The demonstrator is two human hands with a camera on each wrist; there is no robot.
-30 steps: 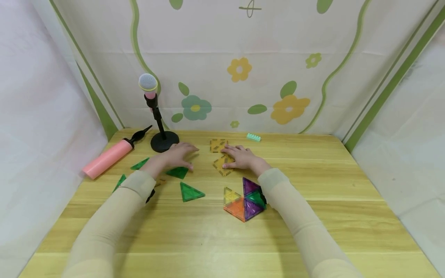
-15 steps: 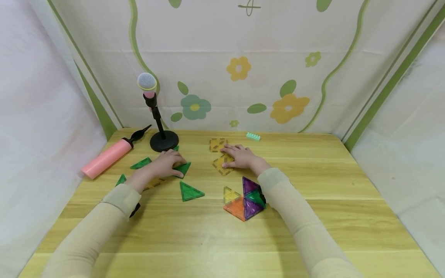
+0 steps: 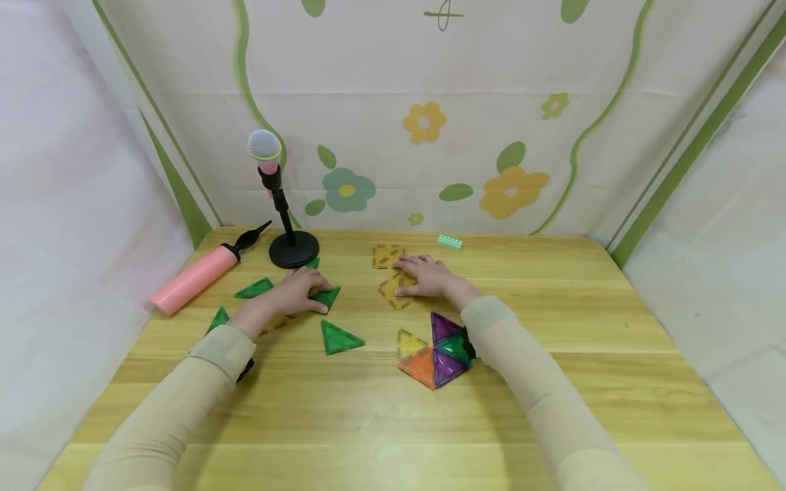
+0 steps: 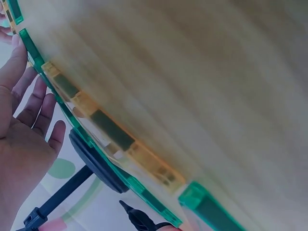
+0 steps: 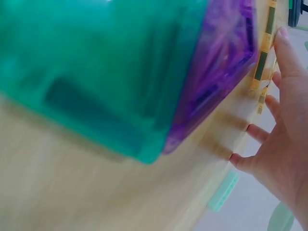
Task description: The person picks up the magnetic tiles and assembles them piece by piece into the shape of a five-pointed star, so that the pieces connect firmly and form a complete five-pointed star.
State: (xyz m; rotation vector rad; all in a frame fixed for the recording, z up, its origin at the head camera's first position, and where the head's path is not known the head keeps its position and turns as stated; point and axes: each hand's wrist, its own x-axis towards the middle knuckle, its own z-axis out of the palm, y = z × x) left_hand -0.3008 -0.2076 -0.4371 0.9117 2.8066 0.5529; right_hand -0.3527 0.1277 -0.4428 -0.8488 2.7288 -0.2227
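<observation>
On the left, the left hand point(image 3: 295, 291) has come down onto a green triangle tile point(image 3: 328, 298), its relaxed fingers touching rather than gripping, so that tile now seems in work. Farther right, the right hand point(image 3: 426, 278) rests, fingers spread, on an amber square tile point(image 3: 390, 292) lying on the surface point(image 3: 344, 423).

green translucent tile point(image 3: 327, 299): flat, partly covered | orange tile point(image 3: 390, 294): flat, cornerwise, to its right (dark-slotted edges)
</observation>
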